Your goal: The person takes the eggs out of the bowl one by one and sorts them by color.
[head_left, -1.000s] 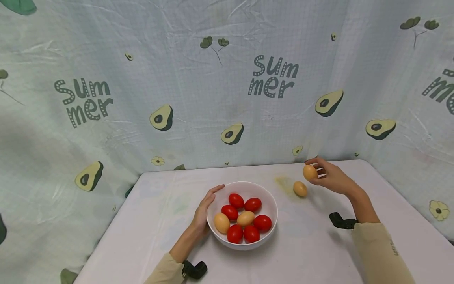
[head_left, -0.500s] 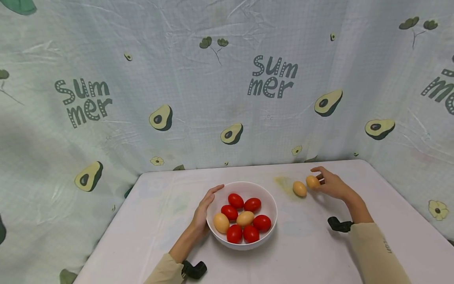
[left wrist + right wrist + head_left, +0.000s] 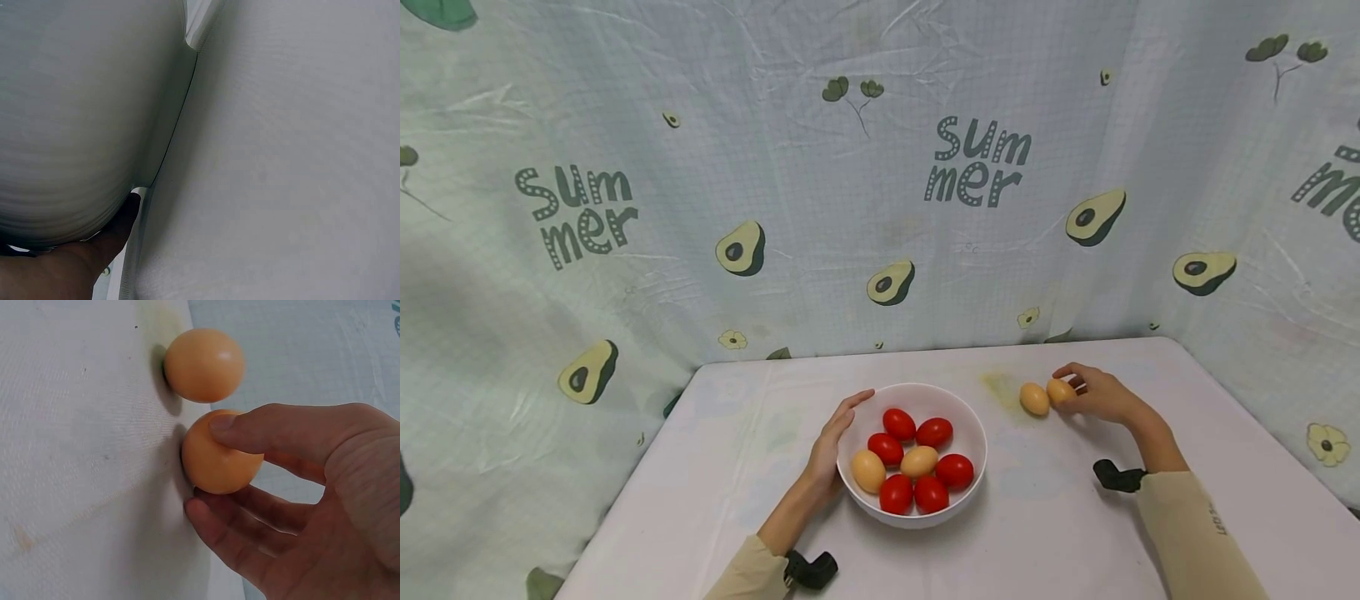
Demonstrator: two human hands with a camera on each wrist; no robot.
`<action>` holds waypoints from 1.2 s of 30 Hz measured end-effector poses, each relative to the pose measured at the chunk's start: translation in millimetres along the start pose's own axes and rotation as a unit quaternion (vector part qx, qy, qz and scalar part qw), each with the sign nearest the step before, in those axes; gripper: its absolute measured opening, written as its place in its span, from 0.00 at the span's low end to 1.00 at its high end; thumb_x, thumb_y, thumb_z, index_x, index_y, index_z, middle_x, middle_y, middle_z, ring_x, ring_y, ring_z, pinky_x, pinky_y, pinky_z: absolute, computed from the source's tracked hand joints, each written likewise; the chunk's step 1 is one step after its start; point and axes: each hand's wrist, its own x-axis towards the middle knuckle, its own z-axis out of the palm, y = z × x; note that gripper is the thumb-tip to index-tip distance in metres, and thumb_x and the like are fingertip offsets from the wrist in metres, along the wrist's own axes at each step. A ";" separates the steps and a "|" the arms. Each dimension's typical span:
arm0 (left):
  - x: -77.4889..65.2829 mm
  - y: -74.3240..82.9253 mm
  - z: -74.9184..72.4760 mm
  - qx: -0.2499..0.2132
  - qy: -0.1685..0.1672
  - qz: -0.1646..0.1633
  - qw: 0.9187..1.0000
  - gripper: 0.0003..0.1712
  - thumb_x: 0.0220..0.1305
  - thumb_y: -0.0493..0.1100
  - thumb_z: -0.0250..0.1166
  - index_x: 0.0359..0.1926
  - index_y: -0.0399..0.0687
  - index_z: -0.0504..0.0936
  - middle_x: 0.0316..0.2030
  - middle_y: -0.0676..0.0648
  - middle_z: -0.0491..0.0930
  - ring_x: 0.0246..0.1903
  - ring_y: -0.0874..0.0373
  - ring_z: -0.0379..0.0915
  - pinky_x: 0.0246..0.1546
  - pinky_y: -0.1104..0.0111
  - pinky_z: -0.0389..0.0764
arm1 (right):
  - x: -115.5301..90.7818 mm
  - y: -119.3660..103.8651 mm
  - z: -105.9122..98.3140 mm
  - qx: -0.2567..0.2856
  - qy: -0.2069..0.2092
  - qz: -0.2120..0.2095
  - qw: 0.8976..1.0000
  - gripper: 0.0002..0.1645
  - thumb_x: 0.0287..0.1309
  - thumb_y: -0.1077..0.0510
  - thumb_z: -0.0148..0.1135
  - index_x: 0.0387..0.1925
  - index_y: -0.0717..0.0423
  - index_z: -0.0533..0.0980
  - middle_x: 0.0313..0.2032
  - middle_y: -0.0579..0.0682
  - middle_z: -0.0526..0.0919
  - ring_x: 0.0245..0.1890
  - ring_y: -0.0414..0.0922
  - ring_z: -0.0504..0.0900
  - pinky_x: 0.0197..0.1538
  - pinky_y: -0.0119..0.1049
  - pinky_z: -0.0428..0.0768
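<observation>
At the far right of the table my right hand (image 3: 1099,395) holds a light-brown egg (image 3: 1061,392) between thumb and fingers, low over the surface. In the right wrist view the thumb lies on this egg (image 3: 222,465), with other fingers beneath it. A second brown egg (image 3: 205,365) rests on the table close by. My left hand (image 3: 831,446) lies against the left outer wall of a white bowl (image 3: 966,408), its fingers extended along the rim. Inside the bowl are several red eggs (image 3: 955,472) and two brown ones. In the left wrist view fingers (image 3: 115,228) touch the bowl's underside.
The bowl stands mid-table on a white tabletop (image 3: 1037,533). A pale curtain (image 3: 820,175) printed with avocados hangs along the back and sides. A yellowish stain (image 3: 1000,392) marks the cloth left of the loose eggs.
My right hand has lowered the egg it holds down to beside the loose egg on the table. The left hand and the bowl have stayed put.
</observation>
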 end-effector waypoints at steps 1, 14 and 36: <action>-0.2 0.0 0.1 0.000 0.001 0.000 1.000 0.30 0.82 0.49 0.33 0.78 0.55 0.62 0.80 0.47 0.57 0.79 0.45 0.54 0.80 0.50 0.55 | -0.2 -0.3 0.0 0.001 -0.001 0.000 1.000 0.34 0.58 0.54 0.70 0.63 0.64 0.72 0.58 0.72 0.78 0.56 0.64 0.80 0.52 0.55 0.83; 0.3 -0.3 -0.2 -0.005 0.003 0.000 1.000 0.30 0.81 0.49 0.34 0.78 0.55 0.62 0.79 0.47 0.57 0.79 0.45 0.54 0.80 0.50 0.55 | 1.1 -0.6 0.3 0.008 -0.008 -0.005 1.000 0.35 0.57 0.56 0.71 0.63 0.64 0.71 0.57 0.71 0.79 0.55 0.63 0.80 0.51 0.54 0.84; -0.4 -0.5 0.5 0.000 -0.001 0.002 1.000 0.30 0.82 0.49 0.33 0.78 0.55 0.62 0.80 0.47 0.57 0.79 0.45 0.54 0.80 0.50 0.55 | -2.7 -9.3 -7.7 -0.010 -0.022 -0.012 1.000 0.42 0.57 0.54 0.72 0.69 0.65 0.66 0.61 0.74 0.75 0.60 0.69 0.77 0.57 0.61 0.82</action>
